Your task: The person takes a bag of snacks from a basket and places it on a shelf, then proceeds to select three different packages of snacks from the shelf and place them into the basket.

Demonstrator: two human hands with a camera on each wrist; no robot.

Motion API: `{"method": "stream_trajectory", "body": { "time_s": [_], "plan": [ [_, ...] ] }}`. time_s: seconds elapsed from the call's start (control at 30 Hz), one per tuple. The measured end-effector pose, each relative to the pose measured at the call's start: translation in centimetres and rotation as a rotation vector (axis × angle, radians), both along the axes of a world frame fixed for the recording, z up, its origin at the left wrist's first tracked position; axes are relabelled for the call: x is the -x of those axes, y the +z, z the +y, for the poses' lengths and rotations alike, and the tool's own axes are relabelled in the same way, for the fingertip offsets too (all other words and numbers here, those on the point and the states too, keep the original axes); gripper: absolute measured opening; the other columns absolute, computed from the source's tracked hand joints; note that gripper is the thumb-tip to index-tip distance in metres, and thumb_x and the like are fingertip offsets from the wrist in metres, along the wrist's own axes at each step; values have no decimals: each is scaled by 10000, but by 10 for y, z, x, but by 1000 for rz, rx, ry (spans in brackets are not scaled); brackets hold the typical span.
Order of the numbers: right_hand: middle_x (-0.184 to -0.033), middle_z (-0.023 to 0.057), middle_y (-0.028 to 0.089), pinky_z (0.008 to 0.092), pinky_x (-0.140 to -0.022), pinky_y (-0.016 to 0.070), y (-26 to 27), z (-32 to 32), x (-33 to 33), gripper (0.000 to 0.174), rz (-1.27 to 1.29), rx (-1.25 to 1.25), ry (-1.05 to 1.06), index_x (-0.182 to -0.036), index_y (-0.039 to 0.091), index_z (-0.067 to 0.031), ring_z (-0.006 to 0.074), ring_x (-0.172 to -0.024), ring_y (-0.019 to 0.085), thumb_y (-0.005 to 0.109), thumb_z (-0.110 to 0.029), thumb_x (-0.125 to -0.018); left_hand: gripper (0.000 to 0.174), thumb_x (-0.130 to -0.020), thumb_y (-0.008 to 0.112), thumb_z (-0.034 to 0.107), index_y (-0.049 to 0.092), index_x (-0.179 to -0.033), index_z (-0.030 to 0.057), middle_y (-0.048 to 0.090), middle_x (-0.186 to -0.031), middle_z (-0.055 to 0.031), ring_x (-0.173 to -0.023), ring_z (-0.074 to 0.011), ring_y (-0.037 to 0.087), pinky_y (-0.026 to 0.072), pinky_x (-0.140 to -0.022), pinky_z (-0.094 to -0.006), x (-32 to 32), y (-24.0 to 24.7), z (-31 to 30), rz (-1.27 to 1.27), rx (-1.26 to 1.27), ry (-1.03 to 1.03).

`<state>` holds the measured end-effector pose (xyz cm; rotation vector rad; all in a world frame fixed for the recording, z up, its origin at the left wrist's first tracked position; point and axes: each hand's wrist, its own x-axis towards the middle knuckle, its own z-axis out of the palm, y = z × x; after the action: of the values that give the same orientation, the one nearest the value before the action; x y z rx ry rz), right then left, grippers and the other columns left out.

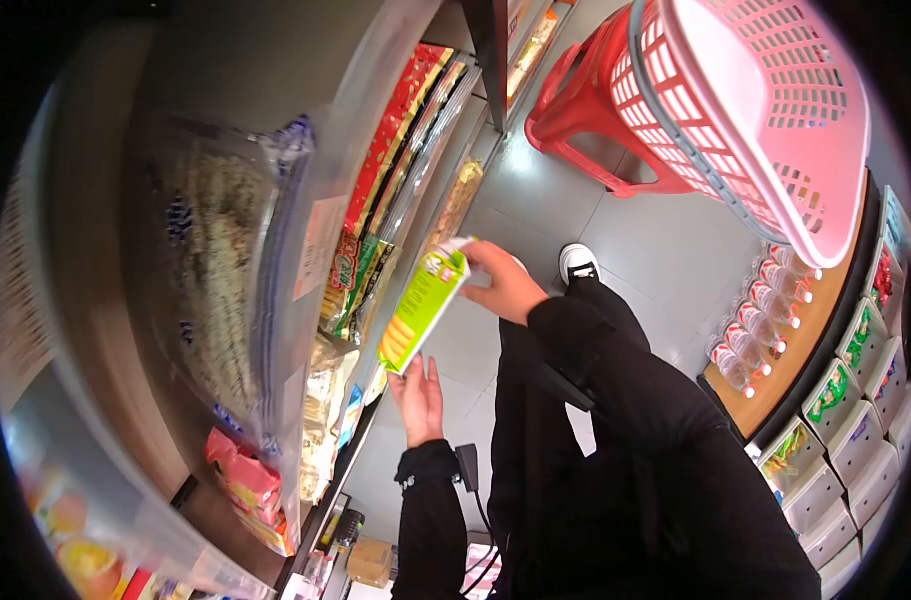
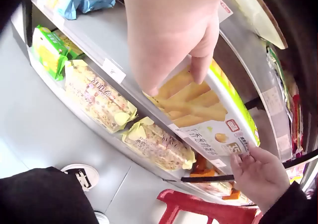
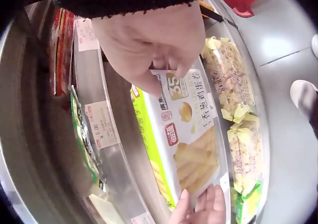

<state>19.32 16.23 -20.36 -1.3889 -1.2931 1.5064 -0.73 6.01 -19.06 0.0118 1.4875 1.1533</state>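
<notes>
A green and white box with egg rolls pictured on it [image 1: 420, 310] [image 2: 198, 104] [image 3: 186, 129] is held tilted between both hands, in front of the shelves. My right hand [image 1: 507, 285] [image 2: 261, 177] [image 3: 154, 42] grips its upper end in the head view, thumb on the printed white face. At the opposite end, my left hand [image 1: 418, 400] [image 2: 174, 35] [image 3: 201, 211] touches the box with the tips of its extended, spread fingers. Part of the right fingers is hidden behind the box.
Shelves with bagged snacks [image 1: 455, 200] [image 2: 99, 94] [image 3: 246, 154] stand on the left. A pink basket [image 1: 815, 200] rests on a red stool [image 1: 575, 120] at the upper right. Water bottles [image 1: 755, 330] line a wooden surface beside drawers of goods. Grey tiled floor lies below.
</notes>
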Motion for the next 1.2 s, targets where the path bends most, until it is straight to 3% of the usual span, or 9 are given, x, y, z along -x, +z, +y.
{"method": "stream_trajectory", "body": {
  "time_s": [0.1,0.2,0.23,0.3,0.53,0.63,0.83,1.07,1.2],
  "plan": [
    [-792,108,468,330,-691,392,33,-24,-23,376,-64,-81,-13,-948,484,-30,264,-781,481,622,-54,-599,449,-746,557,42,381,-1127,199,446,-1099,46,-1031,-110,387,258,-887,-402,-12,36,-16,0,44,-38],
    [-1058,129,446,321,-839,357,101,-35,-52,437,-78,-85,60,-1010,452,-23,272,-995,438,654,-47,-623,493,-747,545,34,345,-1169,195,387,-1174,58,-1096,-110,315,212,-904,-404,-20,78,-27,1,-12,-146],
    [-1117,130,431,322,-868,343,120,-38,-60,446,-44,-131,69,-1019,449,-25,273,-1045,419,663,-59,-629,401,-753,512,-38,395,-1123,62,465,-1078,-14,-949,-101,445,335,-825,-241,-29,98,-24,-10,-50,-36],
    [-1053,138,467,353,-865,339,153,-46,-72,455,-46,-136,31,-1016,463,-32,304,-989,431,673,-115,-621,399,-756,515,-31,388,-1126,45,473,-1063,-29,-942,-102,451,347,-820,-246,-36,128,-19,-47,-164,-105],
    [-968,101,497,297,-812,387,279,-36,-112,426,4,0,114,-1045,387,-26,178,-948,486,626,-92,-698,387,-759,557,51,389,-1106,15,463,-1080,-67,-1035,-148,412,297,-891,-276,-45,214,18,-106,-218,-380],
    [-958,96,502,280,-786,405,290,-38,-124,425,236,78,-84,-1063,354,-30,157,-917,504,604,-82,-723,402,-760,555,59,375,-1116,5,455,-1083,-76,-1035,-161,411,307,-885,-286,-50,239,38,-107,-397,-537],
    [-948,88,544,242,-719,423,312,-29,-157,338,254,113,-408,-1084,387,19,125,-831,533,506,-117,-798,525,-776,522,56,258,-1225,-8,389,-1172,-96,-1072,-163,393,297,-905,-285,-86,283,80,-154,-511,-793],
    [-845,59,575,212,-670,410,311,3,-248,307,200,226,-495,-944,526,44,89,-748,533,499,-232,-814,536,-797,498,90,223,-1250,9,393,-1166,-84,-1054,-149,412,329,-884,-282,-169,296,131,-142,-556,-1066],
    [-830,63,580,199,-630,420,315,40,-319,310,201,209,-390,-963,520,49,79,-730,538,518,-212,-798,504,-796,482,91,244,-1226,-17,410,-1150,-85,-1048,-148,416,331,-886,-282,-239,290,154,-211,-516,-1023]
  ]
}}
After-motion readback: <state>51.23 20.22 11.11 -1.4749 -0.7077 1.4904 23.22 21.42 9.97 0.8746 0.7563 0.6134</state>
